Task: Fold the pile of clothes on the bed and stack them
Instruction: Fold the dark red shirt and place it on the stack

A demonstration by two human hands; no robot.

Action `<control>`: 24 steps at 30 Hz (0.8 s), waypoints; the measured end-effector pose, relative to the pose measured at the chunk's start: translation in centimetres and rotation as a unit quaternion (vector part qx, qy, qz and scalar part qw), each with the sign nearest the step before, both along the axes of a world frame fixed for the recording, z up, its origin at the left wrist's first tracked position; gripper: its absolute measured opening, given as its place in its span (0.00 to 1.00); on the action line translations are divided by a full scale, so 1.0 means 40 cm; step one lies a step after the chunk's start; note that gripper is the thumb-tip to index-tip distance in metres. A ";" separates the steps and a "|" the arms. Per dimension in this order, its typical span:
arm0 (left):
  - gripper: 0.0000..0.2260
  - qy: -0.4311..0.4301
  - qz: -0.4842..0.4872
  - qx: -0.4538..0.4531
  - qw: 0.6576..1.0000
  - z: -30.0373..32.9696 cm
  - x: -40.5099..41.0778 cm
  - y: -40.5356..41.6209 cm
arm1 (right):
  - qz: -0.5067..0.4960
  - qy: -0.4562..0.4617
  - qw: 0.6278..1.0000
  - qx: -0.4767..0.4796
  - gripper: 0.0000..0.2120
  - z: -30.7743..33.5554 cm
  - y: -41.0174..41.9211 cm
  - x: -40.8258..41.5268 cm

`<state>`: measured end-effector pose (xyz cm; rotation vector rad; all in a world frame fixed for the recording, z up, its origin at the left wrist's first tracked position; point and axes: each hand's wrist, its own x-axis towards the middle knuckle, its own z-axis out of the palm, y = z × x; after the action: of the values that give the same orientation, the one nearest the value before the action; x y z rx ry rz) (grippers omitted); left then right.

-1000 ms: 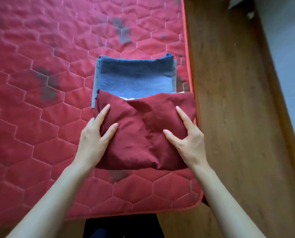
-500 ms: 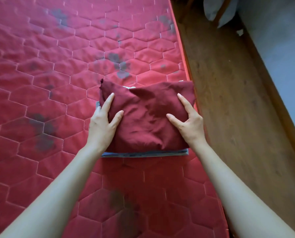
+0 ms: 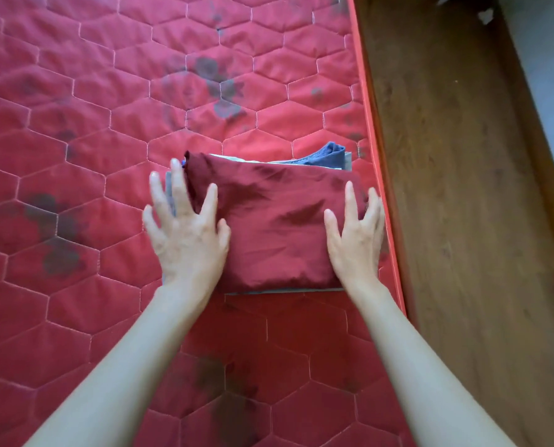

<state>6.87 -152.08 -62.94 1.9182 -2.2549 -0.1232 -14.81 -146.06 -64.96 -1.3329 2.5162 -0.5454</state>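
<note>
Since half a second ago both hands have let go of the red cloth (image 3: pixel 275 227) and spread. It now lies on the stack (image 3: pixel 330 156) near the bed's (image 3: pixel 91 91) right edge. Left hand (image 3: pixel 185 233) and right hand (image 3: pixel 354 235) flank it, fingers splayed, blurred. Stacking looks done; next, fetch another garment.

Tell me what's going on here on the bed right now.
A person is stacking folded clothes on a red quilted mattress. A folded dark red garment lies on top of the stack, with a blue piece showing behind it. The left hand and right hand are spread open at its two sides, fingers straight. The stack sits near the mattress's right edge.
</note>
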 end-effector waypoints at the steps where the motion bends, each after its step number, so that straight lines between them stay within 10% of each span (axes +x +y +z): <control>1: 0.21 -0.006 -0.033 -0.032 0.999 0.006 -0.026 0.003 | 0.006 0.042 0.998 -0.044 0.25 0.013 -0.016 0.022; 5: 0.21 -0.021 -0.205 -0.053 0.977 -0.026 -0.130 0.014 | 0.134 0.070 0.985 -0.079 0.23 0.007 -0.073 0.145; 10: 0.24 -0.036 -0.112 0.050 0.992 -0.139 -0.069 0.014 | 0.252 0.146 0.955 0.057 0.24 -0.101 -0.058 0.128; 19: 0.28 -0.042 0.016 0.049 0.998 -0.112 -0.109 0.064 | 0.093 0.120 0.982 0.115 0.25 -0.109 -0.115 -0.003; 24: 0.23 -0.038 -0.123 -0.079 0.989 -0.051 -0.192 0.003 | 0.119 0.140 0.981 0.054 0.25 -0.072 -0.144 0.010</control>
<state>-0.81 -151.96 -64.99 1.5879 -2.4602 0.0956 -14.42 -151.81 -67.85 -1.7411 2.5008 -0.1774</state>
